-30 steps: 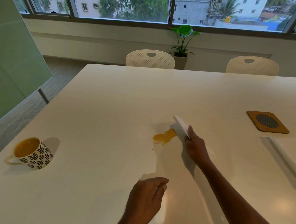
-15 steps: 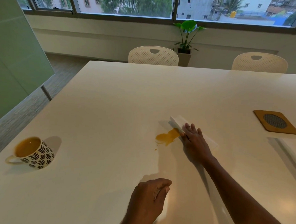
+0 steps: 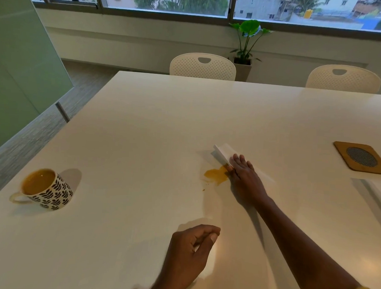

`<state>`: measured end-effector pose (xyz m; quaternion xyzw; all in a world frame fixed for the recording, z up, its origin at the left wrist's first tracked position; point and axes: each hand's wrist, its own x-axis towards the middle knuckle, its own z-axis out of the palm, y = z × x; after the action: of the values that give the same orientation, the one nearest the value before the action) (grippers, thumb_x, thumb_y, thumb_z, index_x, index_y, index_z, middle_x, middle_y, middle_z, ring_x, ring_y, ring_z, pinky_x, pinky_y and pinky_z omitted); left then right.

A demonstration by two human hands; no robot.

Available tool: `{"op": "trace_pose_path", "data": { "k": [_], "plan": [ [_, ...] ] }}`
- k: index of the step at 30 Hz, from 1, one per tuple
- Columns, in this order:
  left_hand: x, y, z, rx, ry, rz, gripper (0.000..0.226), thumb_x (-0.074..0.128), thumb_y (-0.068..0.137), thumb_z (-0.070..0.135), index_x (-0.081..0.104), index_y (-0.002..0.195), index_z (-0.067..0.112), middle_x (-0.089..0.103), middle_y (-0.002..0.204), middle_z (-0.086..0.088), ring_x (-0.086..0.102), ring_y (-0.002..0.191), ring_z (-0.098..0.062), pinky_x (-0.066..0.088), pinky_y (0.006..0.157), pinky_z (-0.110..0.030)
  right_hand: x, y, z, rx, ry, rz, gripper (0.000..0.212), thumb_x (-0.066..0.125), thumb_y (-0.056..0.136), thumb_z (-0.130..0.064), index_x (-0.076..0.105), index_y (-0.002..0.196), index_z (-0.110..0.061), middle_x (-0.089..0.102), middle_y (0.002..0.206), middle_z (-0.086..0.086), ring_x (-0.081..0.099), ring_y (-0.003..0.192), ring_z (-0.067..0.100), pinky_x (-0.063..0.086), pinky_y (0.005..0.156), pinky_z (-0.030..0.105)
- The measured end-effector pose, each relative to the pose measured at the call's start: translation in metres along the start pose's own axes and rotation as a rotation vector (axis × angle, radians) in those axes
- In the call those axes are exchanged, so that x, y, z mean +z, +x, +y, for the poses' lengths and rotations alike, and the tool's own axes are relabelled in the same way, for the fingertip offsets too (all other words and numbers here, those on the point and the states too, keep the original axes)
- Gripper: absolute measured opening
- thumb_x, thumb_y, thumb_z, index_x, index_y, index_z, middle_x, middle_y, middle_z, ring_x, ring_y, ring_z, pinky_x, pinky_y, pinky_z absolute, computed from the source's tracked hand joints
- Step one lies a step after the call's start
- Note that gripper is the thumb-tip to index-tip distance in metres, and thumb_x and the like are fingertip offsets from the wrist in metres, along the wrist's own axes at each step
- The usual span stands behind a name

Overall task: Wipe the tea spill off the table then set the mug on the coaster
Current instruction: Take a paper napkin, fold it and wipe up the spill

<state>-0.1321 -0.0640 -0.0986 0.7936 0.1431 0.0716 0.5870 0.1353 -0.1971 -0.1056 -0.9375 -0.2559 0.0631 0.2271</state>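
Observation:
An amber tea spill [image 3: 215, 175] lies in the middle of the white table [image 3: 164, 125]. My right hand [image 3: 245, 178] presses flat on a white folded tissue [image 3: 225, 154] whose edge touches the spill's right side. A leaf-patterned mug [image 3: 48, 192] full of tea stands near the table's left edge, handle to the left. The wooden coaster [image 3: 361, 157] with a dark mesh centre lies at the far right. My left hand [image 3: 190, 252] rests loosely curled on the table near me, holding nothing.
Two white perforated chairs [image 3: 203, 66] [image 3: 343, 78] stand at the table's far side, with a potted plant [image 3: 245, 45] behind them under the windows. A white flat object [image 3: 379, 194] lies at the right edge. A green partition [image 3: 17, 69] stands to the left.
My right hand has lowered the tissue from a raised, tilted hold to flat on the table against the spill's edge. My left hand has stayed in place.

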Motion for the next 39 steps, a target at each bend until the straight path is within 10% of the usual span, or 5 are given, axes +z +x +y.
{"op": "trace_pose_path", "data": {
  "k": [39],
  "plan": [
    [0.002, 0.002, -0.012, -0.025, -0.227, 0.097, 0.019, 0.07, 0.107, 0.021, 0.087, 0.105, 0.029, 0.087, 0.098, 0.013, 0.083, 0.098, -0.009, 0.066, 0.094, -0.031, 0.019, -0.015, -0.032, -0.13, -0.033, -0.016, 0.056, 0.029, 0.119, -0.034, 0.025, 0.169, -0.012, 0.018, 0.179, 0.011, 0.007, 0.168, 0.024, 0.011, 0.138, 0.045]
  ]
}}
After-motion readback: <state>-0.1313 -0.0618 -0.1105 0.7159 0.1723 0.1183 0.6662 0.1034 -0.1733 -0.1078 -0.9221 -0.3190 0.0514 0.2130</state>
